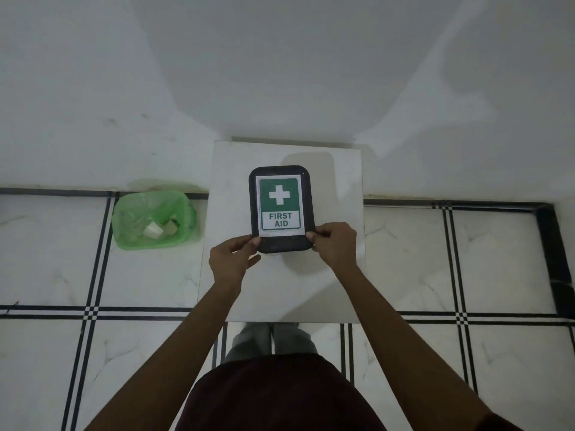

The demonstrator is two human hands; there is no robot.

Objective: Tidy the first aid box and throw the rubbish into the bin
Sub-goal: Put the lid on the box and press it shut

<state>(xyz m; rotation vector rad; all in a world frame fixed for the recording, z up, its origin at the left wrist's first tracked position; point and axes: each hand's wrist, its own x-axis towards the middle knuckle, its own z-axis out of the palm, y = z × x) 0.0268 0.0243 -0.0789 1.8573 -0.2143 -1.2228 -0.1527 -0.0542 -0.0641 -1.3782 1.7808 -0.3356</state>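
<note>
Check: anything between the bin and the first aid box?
Nothing loose. In the head view, only bare table top and a strip of floor separate the bin from the first aid box.

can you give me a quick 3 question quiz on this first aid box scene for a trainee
1. True or false: the lid of the first aid box is on.
2. Which side of the table is the green-lined bin on, from the person's view? A) left B) right C) behind the person
3. Fill in: the left hand and right hand each hold a ____ corner of the box.

Key
1. True: the lid with its label covers the box.
2. A: the bin stands on the floor to the left, with pale scraps inside.
3. Near: both hands have a grip on the near corners.
</note>
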